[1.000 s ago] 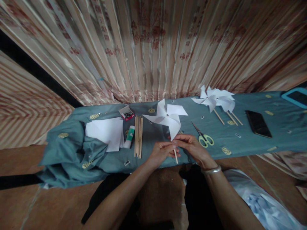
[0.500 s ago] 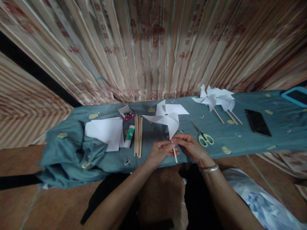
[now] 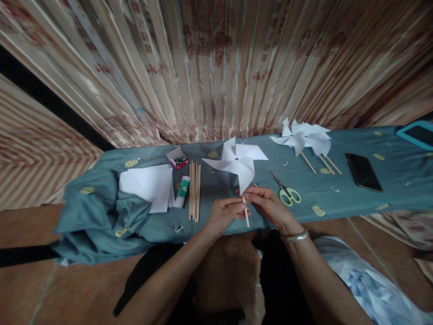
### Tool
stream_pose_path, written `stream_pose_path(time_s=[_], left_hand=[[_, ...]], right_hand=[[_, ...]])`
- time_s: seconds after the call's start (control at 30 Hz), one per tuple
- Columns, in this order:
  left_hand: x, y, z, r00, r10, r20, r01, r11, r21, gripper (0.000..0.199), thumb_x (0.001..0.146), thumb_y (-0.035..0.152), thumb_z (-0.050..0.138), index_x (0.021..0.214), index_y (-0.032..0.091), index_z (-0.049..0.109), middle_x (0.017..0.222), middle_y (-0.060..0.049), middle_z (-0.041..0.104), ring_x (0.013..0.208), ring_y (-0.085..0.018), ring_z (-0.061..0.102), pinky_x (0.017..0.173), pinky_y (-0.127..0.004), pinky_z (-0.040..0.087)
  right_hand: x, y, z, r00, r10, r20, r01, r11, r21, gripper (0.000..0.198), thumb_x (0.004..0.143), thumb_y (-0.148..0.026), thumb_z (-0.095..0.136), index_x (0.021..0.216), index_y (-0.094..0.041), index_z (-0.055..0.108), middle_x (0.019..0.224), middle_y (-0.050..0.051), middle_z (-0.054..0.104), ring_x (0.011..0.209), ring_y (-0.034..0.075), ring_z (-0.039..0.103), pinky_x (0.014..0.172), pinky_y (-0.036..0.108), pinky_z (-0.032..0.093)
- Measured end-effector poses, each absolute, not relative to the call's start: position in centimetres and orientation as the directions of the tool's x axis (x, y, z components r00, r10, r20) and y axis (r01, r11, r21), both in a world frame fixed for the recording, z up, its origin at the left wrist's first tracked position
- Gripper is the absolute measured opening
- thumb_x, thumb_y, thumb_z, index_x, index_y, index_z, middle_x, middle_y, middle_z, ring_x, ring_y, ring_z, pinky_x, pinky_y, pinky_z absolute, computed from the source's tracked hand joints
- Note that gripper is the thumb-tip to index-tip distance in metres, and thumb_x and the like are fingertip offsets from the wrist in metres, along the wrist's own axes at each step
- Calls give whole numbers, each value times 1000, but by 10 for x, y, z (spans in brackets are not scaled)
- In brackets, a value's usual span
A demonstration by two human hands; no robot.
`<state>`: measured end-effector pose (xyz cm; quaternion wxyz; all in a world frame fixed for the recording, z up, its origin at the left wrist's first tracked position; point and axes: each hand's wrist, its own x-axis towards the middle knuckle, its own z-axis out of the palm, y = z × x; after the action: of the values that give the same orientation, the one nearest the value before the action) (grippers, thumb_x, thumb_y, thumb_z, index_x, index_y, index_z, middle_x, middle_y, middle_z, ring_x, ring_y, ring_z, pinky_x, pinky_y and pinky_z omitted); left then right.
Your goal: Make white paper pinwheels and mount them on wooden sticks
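A white paper pinwheel (image 3: pixel 246 168) on a wooden stick is held above the front of the cloth-covered table, its blades pointing away from me and a round silver pin at their centre. My left hand (image 3: pixel 225 214) is closed on the stick from the left, thumb against it. From the right, my right hand (image 3: pixel 267 201) pinches the same stick just under the lowest blade; a silver bracelet circles that wrist. Some fingertips are hidden behind the stick and the paper. Green-handled scissors (image 3: pixel 287 193) lie just right of my right hand.
Left of the hands lie several wooden sticks (image 3: pixel 195 192), a glue stick (image 3: pixel 182 192), a small box of pins (image 3: pixel 177 158) and white paper sheets (image 3: pixel 149 186). Finished-looking pinwheels (image 3: pixel 313 137), a phone (image 3: pixel 363 172) and a blue-framed device (image 3: pixel 417 135) lie rightward. A curtain (image 3: pixel 216 90) hangs behind.
The pinwheel in my hands has risen slightly, its centre shifting a little up and to the right. Both hands keep their hold on its stick.
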<state>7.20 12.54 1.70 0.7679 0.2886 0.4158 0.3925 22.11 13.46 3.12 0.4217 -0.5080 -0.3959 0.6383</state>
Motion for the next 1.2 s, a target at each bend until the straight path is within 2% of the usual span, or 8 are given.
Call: stream_pose_path(time_s=[0.27, 0.43, 0.6, 0.8, 1.03, 1.2], left_hand=[[72, 125, 18, 310, 847, -432, -390, 527, 755, 52, 38, 45, 91, 74, 11, 74, 64, -5, 71, 57, -18, 68, 62, -32, 57], [71, 126, 15, 308, 863, -400, -328, 491, 807, 51, 44, 47, 89, 76, 11, 75, 69, -7, 73, 59, -20, 69, 64, -34, 58], [70, 127, 11, 308, 868, -389, -283, 474, 833, 46, 44, 45, 88, 74, 12, 76, 64, -5, 72, 56, -18, 68, 58, -29, 57], [67, 127, 3, 269, 894, -358, -253, 424, 870, 33, 52, 35, 84, 75, 14, 76, 70, -5, 74, 61, -19, 70, 62, -30, 58], [61, 128, -2, 268, 952, -149, -47, 168, 985, 18, 67, 27, 73, 81, 16, 78, 79, -7, 75, 69, -17, 68, 65, -25, 54], [58, 128, -5, 285, 956, -71, 33, 64, 997, 19, 70, 25, 70, 84, 16, 79, 75, -6, 73, 64, -15, 63, 59, -23, 47]], right_hand=[[224, 135, 35, -85, 951, -297, -98, -305, -947, 26, 59, -44, 83, 69, -21, 76, 68, 0, 70, 65, 11, 57, 69, 26, 44], [237, 141, 34, 51, 962, -269, -58, -266, -962, 34, 54, -50, 85, 72, -22, 77, 73, 2, 74, 67, 13, 60, 65, 25, 44], [256, 147, 35, 287, 953, -92, 20, -101, -995, 29, 57, -48, 83, 68, -22, 76, 73, 3, 74, 66, 14, 60, 66, 28, 47], [275, 152, 40, 553, 826, 111, 101, 65, -993, 27, 64, -45, 78, 71, -20, 73, 77, 3, 73, 66, 14, 61, 69, 31, 50], [277, 157, 47, 534, 807, 252, 157, 199, -967, 34, 66, -42, 79, 92, -21, 73, 99, 6, 75, 93, 20, 68, 90, 39, 51], [272, 159, 50, 492, 825, 278, 185, 213, -959, 34, 67, -41, 79, 93, -21, 73, 97, 6, 76, 90, 20, 69, 87, 38, 53]])
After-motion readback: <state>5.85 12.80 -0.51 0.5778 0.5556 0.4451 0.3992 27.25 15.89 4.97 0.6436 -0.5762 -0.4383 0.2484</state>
